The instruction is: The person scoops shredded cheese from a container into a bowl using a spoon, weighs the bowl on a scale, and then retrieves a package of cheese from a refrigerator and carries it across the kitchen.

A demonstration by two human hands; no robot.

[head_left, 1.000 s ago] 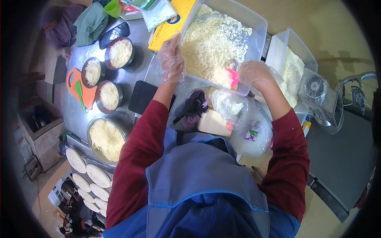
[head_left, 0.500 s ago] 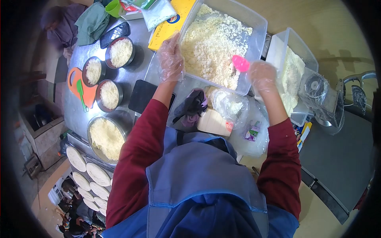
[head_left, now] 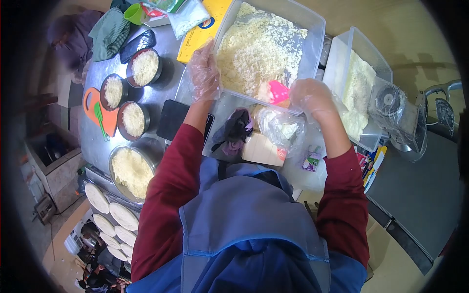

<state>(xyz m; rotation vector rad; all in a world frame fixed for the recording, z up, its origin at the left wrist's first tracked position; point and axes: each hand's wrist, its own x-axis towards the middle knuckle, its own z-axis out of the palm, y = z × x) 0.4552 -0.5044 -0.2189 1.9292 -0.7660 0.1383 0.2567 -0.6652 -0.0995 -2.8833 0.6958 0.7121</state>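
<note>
My right hand (head_left: 312,97), in a clear plastic glove, is closed around the handle of a pink spatula (head_left: 278,92). The spatula's blade sits inside a clear plastic tub (head_left: 315,49), close to its near wall, with some crumbs on it. Pale, crumbly grated cheese (head_left: 259,58) covers much of the tub floor, thinner toward the far right. My left hand (head_left: 204,75), gloved as well, grips the tub's left side; its fingertips are partly hidden by the glove's creases.
Left stand several bowls of grated cheese (head_left: 145,68), a larger bowl (head_left: 131,171), an orange board (head_left: 93,105) with a green spatula (head_left: 100,119), and flat dough rounds (head_left: 123,216). A black scale (head_left: 171,119) lies nearby. Right are a second tub (head_left: 359,97) and a plastic-wrapped machine (head_left: 395,115).
My right hand has drawn the pink spatula toward me and left, down to the tub's near wall, and crumbs now show by its blade. My left hand stays at the tub's side.
</note>
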